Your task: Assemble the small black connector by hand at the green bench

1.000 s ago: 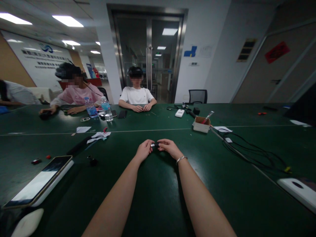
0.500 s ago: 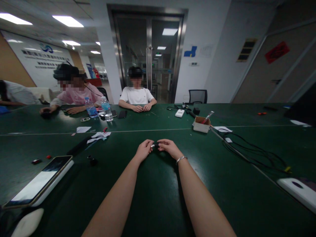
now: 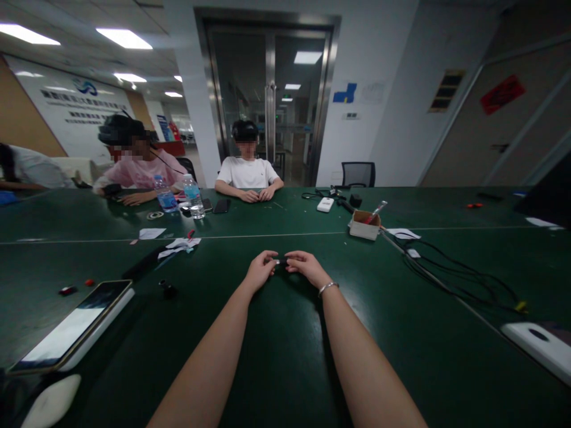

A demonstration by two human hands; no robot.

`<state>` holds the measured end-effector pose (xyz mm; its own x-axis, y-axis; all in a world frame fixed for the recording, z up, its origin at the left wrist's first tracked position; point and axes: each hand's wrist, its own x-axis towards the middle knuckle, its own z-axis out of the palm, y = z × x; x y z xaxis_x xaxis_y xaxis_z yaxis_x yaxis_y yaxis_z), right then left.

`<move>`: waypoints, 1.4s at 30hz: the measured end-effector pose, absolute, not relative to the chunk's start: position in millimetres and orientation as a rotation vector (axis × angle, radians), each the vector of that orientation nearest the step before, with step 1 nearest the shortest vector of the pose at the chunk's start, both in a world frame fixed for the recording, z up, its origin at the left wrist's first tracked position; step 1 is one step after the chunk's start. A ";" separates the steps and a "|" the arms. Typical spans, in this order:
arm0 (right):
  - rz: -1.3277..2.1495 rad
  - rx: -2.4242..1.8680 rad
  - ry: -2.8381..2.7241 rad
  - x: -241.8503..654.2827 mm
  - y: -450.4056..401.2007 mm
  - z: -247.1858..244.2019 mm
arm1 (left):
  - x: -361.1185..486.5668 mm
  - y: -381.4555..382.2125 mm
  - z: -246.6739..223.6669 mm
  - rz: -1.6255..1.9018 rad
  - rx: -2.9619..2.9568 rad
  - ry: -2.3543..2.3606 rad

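Both my hands meet over the green table (image 3: 285,345), with a small dark cylindrical piece with a shiny silver end (image 3: 282,261) between them. My right hand (image 3: 306,267), a silver bracelet at its wrist, is closed on the black part. At the silver end, the fingers of my left hand (image 3: 262,266) are closed in a pinch. Fingers cover much of the piece, so its exact kind cannot be made out. A small black cylindrical part (image 3: 166,289) stands on the table left of my hands.
Nearby at left lie a phone (image 3: 75,324) on a white box, a black tube (image 3: 143,263) and crumpled paper (image 3: 181,245). A small cardboard box (image 3: 364,226) and black cables (image 3: 464,270) are to the right. Water bottles (image 3: 193,197) stand farther back, near two seated people.
My hands stay almost in place, with the left fingers shifting slightly at the silver end. Across the table, the person in pink has drawn one hand back.
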<state>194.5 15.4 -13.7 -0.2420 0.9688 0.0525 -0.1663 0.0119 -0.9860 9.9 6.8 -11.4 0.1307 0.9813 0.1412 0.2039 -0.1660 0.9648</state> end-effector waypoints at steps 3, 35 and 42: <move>1.441 -0.936 -1.263 194.3 15.1 -13.2 | 10.4 7.0 -11.4 1.110 1.516 1.193; 1.423 -0.945 -1.333 189.3 13.2 -9.1 | 10.6 9.1 -14.0 1.141 1.531 1.238; 1.365 -1.050 -1.410 180.7 17.2 -5.1 | 12.0 11.2 -12.6 1.200 1.379 1.175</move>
